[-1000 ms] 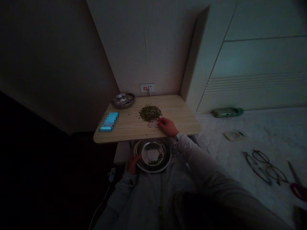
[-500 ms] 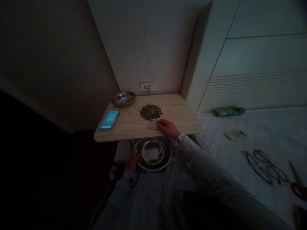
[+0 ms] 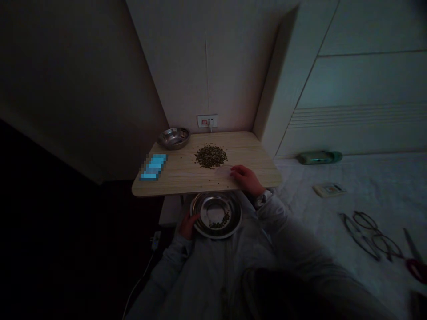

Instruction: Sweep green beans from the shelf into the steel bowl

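The room is dim. A pile of small dark green beans [image 3: 211, 156] lies on a light wooden table [image 3: 187, 178]. My right hand [image 3: 246, 178] rests on the table just right of the pile, fingers closed on a thin pale card [image 3: 223, 170] that touches the tabletop. Below the table's near edge, my left hand [image 3: 187, 224] grips the left rim of a steel bowl [image 3: 216, 215] on my lap; a few beans lie inside it.
A second steel bowl [image 3: 174, 138] stands at the table's back left, a lit phone [image 3: 153, 166] at its left edge. A wall socket [image 3: 207, 121] sits behind. On the bed to the right lie a green case [image 3: 319, 157], a remote [image 3: 328, 190], glasses [image 3: 367, 231] and scissors [image 3: 415, 262].
My right hand with the card has shifted a little to the right along the table, away from below the bean pile. My left hand keeps its hold on the bowl.
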Tool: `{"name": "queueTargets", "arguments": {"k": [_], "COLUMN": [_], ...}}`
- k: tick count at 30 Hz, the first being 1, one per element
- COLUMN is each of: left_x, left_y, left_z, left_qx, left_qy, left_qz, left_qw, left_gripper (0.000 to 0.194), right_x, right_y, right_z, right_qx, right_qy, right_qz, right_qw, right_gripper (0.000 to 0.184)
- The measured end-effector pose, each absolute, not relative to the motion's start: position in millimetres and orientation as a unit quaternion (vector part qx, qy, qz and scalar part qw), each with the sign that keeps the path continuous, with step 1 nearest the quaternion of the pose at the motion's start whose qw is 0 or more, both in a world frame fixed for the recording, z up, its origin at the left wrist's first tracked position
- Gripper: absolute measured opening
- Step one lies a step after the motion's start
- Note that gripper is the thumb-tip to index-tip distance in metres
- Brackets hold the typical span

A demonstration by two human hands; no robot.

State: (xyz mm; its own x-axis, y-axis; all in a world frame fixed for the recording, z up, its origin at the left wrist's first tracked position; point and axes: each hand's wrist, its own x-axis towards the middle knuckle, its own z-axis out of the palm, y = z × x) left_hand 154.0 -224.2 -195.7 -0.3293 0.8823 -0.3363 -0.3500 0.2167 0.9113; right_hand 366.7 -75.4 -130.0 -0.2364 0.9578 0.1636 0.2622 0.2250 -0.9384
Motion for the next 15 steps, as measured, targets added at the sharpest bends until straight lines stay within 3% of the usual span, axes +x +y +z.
{"name": "queueTargets", "arguments": {"k": [7, 15], "left_x": [176.9, 184.2], "left_y": [-207.9, -206.9], "left_z": [-188.5, -186.8], "left_qx": [0.185, 0.171], "left_qy": [0.503, 0.494], "left_qz": [0.558, 0.558], "left_qw": [0.633, 0.644], "left_gripper": [0.04, 0.039], "right_x": [421.4, 405.8], "right_y": [-98.7, -103.9], "right_z": [-130.2, -127.5], "right_qx": [-0.523, -0.475], "right_qy": [-0.664, -0.67], "right_qz": [0.366, 0.444], "right_qw": [0.389, 0.359], "right_gripper": [0.023, 0.029]}}
